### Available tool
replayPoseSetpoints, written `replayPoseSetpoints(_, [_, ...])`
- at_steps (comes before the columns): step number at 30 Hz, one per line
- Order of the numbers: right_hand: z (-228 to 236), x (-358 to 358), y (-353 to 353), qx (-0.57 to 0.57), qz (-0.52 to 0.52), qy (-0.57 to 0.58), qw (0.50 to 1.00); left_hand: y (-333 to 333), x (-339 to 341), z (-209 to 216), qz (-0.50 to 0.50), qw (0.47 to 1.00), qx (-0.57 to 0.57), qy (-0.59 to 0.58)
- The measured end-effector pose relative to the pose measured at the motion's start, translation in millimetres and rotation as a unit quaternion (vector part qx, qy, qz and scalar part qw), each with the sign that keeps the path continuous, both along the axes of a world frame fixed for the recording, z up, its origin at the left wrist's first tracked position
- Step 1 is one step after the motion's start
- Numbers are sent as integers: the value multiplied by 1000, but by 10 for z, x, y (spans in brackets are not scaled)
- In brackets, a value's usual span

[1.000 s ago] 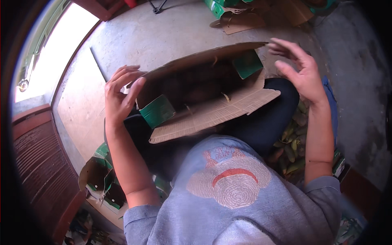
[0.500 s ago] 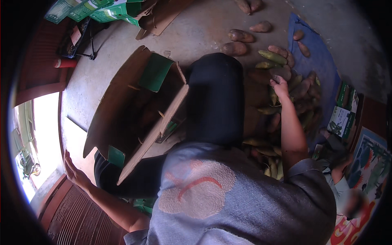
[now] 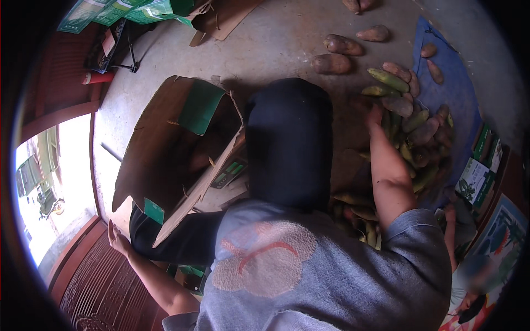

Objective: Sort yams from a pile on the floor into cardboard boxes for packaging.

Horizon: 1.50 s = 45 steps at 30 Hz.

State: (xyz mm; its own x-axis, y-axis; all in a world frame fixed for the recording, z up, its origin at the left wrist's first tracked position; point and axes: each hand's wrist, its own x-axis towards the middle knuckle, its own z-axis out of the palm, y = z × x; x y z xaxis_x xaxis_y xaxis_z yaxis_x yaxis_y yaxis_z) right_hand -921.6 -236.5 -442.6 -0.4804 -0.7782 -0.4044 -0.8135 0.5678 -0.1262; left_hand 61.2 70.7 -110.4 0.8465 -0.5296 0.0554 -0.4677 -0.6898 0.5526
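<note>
My right hand (image 3: pixel 374 116) is beside a heap of long brown tubers (image 3: pixel 425 132) and green, elongated vegetables (image 3: pixel 388 80), right of my knee. Its fingers are smeared by motion and dark against the floor, so whether it holds anything is unclear. My left hand (image 3: pixel 117 240) is raised at the lower left, fingers stretched out and nothing in it, near the bottom corner of an open cardboard box (image 3: pixel 152 129). The box stands tilted between my legs, with green flap pieces (image 3: pixel 202 106). Its inside is dark, with a faint brownish shape in it.
Loose tubers (image 3: pixel 331 64) lie on the concrete floor (image 3: pixel 276 44) ahead. A blue sheet (image 3: pixel 458 105) spreads under the heap. Green cartons (image 3: pixel 475 171) stand at right, near another person (image 3: pixel 461 220). Flattened green packaging (image 3: pixel 127 14) and a carved wooden seat (image 3: pixel 110 284) are on the left.
My right hand has moved off the tuber it was touching and slightly back toward my knee. My left hand has shifted lower and to the right. The view has turned slightly.
</note>
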Motion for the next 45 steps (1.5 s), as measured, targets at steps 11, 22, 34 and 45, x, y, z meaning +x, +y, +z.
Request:
replayPoseSetpoints(11, [-58, -238, -400, 37, 71, 9, 997, 112, 258, -223, 128, 984, -55, 115])
replayPoseSetpoints(22, [727, 92, 414, 157, 308, 104, 932, 100, 189, -124, 113, 987, -41, 106])
replayPoseSetpoints(34, [239, 959, 1092, 248, 260, 63, 931, 320, 200, -8, 94, 989, -86, 80])
replayPoseSetpoints(45, [76, 309, 836, -93, 390, -68, 914, -103, 84, -302, 80, 968, -216, 99])
